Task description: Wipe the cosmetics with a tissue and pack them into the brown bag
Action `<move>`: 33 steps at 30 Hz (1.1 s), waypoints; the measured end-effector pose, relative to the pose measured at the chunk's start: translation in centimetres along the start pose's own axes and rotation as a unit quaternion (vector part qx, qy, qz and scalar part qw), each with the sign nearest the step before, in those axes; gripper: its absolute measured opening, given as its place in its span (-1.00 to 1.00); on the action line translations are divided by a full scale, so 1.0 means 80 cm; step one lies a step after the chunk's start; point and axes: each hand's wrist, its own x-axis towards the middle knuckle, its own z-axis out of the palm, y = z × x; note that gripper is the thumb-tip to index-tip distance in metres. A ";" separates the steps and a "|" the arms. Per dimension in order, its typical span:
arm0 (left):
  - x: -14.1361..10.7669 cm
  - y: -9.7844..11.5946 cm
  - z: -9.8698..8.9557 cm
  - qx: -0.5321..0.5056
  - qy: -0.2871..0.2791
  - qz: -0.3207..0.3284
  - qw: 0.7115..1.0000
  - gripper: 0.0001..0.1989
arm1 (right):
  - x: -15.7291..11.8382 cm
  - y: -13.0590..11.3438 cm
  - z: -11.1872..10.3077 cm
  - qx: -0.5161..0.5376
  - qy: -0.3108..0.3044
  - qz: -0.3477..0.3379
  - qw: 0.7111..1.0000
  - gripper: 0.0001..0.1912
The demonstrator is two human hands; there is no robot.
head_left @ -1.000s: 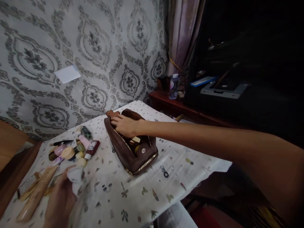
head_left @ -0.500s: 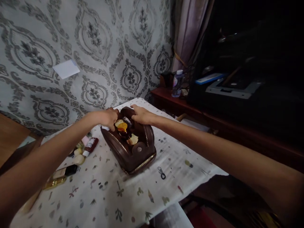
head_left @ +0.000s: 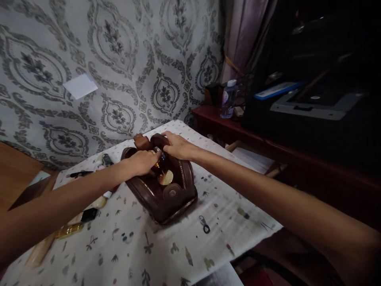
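A brown leather bag [head_left: 175,206] stands unzipped on the patterned white cloth [head_left: 166,250]. Inside it lie glass containers, among them an amber one with a round gold lid [head_left: 165,177]. My right hand [head_left: 178,146] pinches the bag's far right rim and holds it out. My left hand [head_left: 146,162] reaches over the left side into the bag, its fingers closed at the containers; what they grip is partly hidden. A brown flap [head_left: 142,142] sticks up at the bag's far edge.
Left of the bag lie cosmetics: a black-capped bottle [head_left: 89,215], a gold tube [head_left: 69,230], a beige tube [head_left: 40,251]. A water bottle [head_left: 229,99] stands on the dark red desk [head_left: 214,118] at the right. An open drawer [head_left: 253,159] sits below it.
My left hand has moved right, from the bag's left rim to over the containers inside. My right hand keeps its hold on the rim. The view has shifted slightly.
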 end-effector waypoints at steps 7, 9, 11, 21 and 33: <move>-0.003 0.003 0.001 0.000 0.014 0.011 1.000 -0.36 | 0.000 -0.003 0.003 0.003 -0.012 -0.004 1.000 -0.49; -0.002 0.001 0.004 -0.018 0.013 0.006 1.000 -0.34 | 0.000 -0.004 0.003 0.003 -0.013 -0.007 1.000 -0.49; 0.001 0.000 0.008 -0.042 0.014 -0.003 0.999 -0.30 | 0.000 -0.004 0.003 0.009 -0.012 -0.007 1.000 -0.49; -0.002 -0.005 0.029 -0.129 0.076 -0.027 0.988 -0.36 | -0.001 -0.003 0.007 0.045 -0.003 -0.026 0.999 -0.46; 0.001 -0.011 0.004 -0.103 -0.001 -0.017 0.995 -0.24 | 0.003 0.004 0.008 0.064 0.003 -0.017 0.998 -0.47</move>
